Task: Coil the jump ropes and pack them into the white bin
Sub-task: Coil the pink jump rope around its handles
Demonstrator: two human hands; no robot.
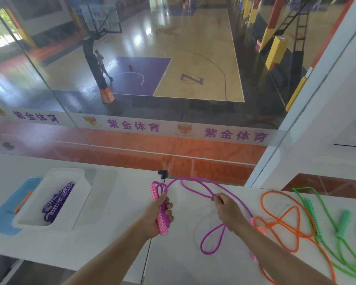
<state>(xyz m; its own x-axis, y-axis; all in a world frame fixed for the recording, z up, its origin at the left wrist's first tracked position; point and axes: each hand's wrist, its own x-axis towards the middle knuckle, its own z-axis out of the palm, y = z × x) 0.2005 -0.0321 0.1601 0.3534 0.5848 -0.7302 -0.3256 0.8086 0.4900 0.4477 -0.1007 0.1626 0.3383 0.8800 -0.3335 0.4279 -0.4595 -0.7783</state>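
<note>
Head view: a white counter (103, 239) is seen from above, set against a glass wall with a basketball court below it.
Left hand (158, 212): its fingers are curled round a pink patterned handle (159, 214), which is held roughly upright above the counter; a few small loops of cord are gathered against the handle's top end.
Right hand (224, 206): its fingertips are closed in a pinch on the magenta jump rope (195, 181), just right of the left hand.
Magenta jump rope: an arch of cord is strung between the two hands; a further loop is laid on the counter below the right hand, and its second pink handle is partly hidden beside the right forearm.
White bin (80, 200): it is placed on the counter well to the left of the hands, partly resting on a blue tray (2, 214).
Purple jump rope (57, 200): it is coiled and lies inside the white bin.
Orange jump rope (284, 223): it is spread uncoiled on the counter, right of the right forearm.
Green jump rope (341, 225): it is laid loose at the far right, its handles resting just beside the orange cord.
</note>
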